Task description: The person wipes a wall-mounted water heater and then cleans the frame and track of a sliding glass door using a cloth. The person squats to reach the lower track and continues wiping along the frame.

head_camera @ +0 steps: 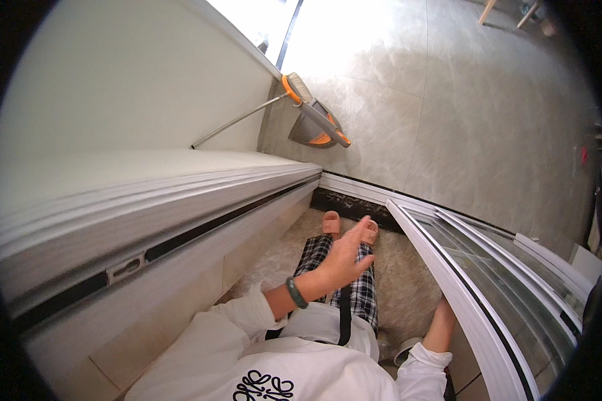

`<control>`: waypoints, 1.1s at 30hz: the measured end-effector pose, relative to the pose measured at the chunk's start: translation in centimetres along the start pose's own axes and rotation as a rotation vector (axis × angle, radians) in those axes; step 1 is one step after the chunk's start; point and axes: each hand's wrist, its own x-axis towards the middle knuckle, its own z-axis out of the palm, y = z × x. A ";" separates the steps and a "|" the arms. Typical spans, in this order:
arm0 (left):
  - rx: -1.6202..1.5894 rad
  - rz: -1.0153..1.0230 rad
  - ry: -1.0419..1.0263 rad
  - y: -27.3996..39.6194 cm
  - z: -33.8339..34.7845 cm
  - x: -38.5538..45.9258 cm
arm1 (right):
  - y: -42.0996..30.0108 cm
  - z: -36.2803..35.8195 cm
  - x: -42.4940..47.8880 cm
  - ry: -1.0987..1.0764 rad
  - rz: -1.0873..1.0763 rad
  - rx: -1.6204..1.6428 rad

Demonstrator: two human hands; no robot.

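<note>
My left hand is raised in front of my body, above my legs. Its fingers point forward, the thumb stands apart, and nothing is in it. A dark green bangle circles the left wrist. My right forearm reaches to the inner side of a white-framed sliding glass door panel. The panel's frame hides my right hand, so what it touches is not visible. To the left runs a pale door jamb with a black strip and a metal latch plate set in it.
A broom and a grey-orange dustpan stand against the white wall beyond the doorway. A raised threshold crosses before my pink slippers. Grey floor tiles lie beyond; wooden legs show at the far right.
</note>
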 end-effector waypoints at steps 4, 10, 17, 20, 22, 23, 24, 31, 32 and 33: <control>0.030 -0.146 0.051 -3.3 -1.0 -3.1 | -0.2 0.4 0.8 -0.038 -0.005 -0.017; -0.105 -0.021 -0.172 0.7 1.2 -5.5 | -2.2 0.9 1.9 -0.108 0.004 -0.051; 0.039 0.405 -0.443 7.2 13.3 -2.3 | -4.0 0.8 2.2 -0.177 0.022 -0.100; -0.022 0.347 -0.369 8.8 16.1 -3.3 | -5.1 -0.7 2.0 -0.193 0.006 -0.127; -0.006 0.372 -0.396 8.6 16.8 -3.3 | -5.6 -1.7 1.8 -0.203 -0.003 -0.135; 0.000 0.382 -0.406 8.6 16.9 -3.3 | -5.8 -2.0 1.9 -0.207 -0.004 -0.144; -0.005 0.365 -0.397 8.5 17.3 -3.3 | -6.2 -2.0 1.9 -0.220 -0.003 -0.168; -0.025 0.330 -0.512 9.2 19.0 -2.0 | -6.2 -4.6 0.8 -0.235 -0.002 -0.217; -0.033 0.320 -0.530 9.5 19.2 -1.7 | -5.7 -4.5 0.6 -0.242 0.008 -0.219; -0.018 0.320 -0.510 9.6 19.7 -1.5 | -5.1 -4.1 0.3 -0.257 0.028 -0.230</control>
